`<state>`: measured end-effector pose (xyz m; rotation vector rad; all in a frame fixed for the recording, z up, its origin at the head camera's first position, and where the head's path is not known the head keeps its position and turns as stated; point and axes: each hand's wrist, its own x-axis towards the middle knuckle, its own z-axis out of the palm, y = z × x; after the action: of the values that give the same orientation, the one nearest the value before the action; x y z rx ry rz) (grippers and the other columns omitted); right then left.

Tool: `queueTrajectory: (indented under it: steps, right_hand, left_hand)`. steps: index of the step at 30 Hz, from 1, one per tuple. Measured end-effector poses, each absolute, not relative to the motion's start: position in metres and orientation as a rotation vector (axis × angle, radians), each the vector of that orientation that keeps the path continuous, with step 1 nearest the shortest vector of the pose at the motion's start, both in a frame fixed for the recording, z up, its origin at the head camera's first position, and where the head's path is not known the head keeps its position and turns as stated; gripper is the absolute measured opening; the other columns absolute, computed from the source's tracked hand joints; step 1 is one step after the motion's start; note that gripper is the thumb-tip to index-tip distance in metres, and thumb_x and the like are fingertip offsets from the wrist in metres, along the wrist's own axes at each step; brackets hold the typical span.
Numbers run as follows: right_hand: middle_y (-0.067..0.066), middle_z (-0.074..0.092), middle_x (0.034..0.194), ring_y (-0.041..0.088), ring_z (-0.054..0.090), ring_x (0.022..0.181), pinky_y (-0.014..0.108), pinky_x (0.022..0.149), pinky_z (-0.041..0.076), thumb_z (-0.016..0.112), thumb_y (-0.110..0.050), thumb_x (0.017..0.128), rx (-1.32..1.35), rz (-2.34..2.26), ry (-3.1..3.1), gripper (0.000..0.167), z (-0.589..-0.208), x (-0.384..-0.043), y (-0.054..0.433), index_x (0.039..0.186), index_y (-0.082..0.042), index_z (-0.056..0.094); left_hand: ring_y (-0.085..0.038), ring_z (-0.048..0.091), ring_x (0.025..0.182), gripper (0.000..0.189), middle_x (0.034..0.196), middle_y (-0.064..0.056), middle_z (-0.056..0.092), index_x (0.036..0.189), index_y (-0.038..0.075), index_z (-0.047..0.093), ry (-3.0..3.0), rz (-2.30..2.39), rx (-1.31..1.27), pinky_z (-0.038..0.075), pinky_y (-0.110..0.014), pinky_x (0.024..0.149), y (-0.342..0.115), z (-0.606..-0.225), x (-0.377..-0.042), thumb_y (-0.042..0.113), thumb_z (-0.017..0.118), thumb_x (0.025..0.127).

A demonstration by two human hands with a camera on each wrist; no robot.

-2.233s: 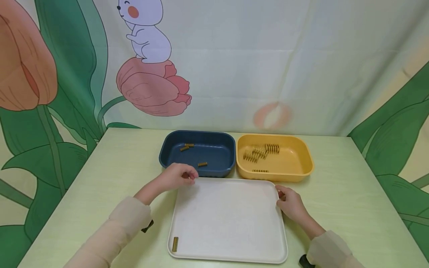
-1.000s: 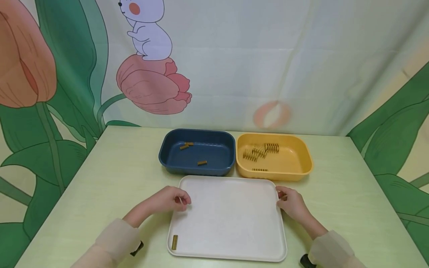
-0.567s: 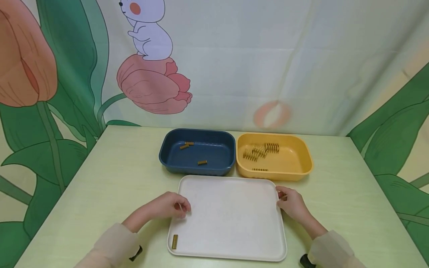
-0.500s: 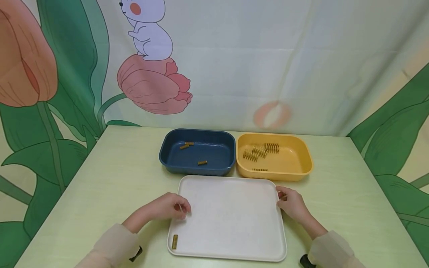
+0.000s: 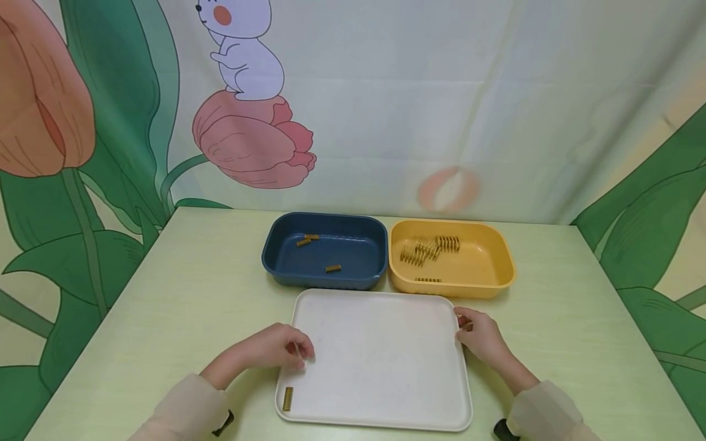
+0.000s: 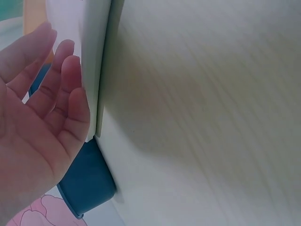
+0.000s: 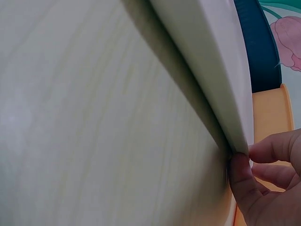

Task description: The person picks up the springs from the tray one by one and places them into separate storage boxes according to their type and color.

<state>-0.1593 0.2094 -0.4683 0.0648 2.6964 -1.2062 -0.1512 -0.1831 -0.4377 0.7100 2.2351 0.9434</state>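
Observation:
My left hand (image 5: 278,348) hovers over the left edge of a white rectangular tray (image 5: 380,367). Its fingers are loosely bent, and the left wrist view shows nothing in the palm (image 6: 28,136). Over on the tray's right edge, near the far corner, my right hand (image 5: 481,334) pinches the rim. In the right wrist view the thumb (image 7: 241,172) is against the outer side of that rim, the fingers on the inner side. One brass-coloured coil spring (image 5: 288,399) lies in the tray's near left corner, lengthwise along the edge.
Behind the tray stand a dark blue bin (image 5: 325,280) with 3 small springs (image 5: 333,268) and, to its right, a yellow bin (image 5: 452,291) with several larger springs (image 5: 447,244). All are on a pale green table (image 5: 182,294) before a printed curtain (image 5: 386,122).
From beside the blue bin, my left hand has come back toward me along the tray's left side, dropping slightly further in the last half second. The right hand stays at the tray's rim.

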Motion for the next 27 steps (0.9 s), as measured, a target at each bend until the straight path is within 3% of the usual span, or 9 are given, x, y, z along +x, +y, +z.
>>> queueTrajectory:
  steps: [27]
  right_hand:
    - [0.014, 0.056, 0.088, 0.019, 0.053, 0.074, 0.023, 0.058, 0.044, 0.053, 0.007, 0.070, 0.072, -1.202, 2.687, 0.047, -0.468, -0.158, 0.209, 0.117, 0.009, 0.050]
  left_hand:
    - [-0.008, 0.047, 0.070, 0.019, 0.074, 0.000, 0.059, 0.083, 0.010, 0.067, 2.143, 0.847, 0.734, 0.038, -0.017, 0.062, -0.185, -0.430, -0.137, -0.001, 0.068, 0.067]
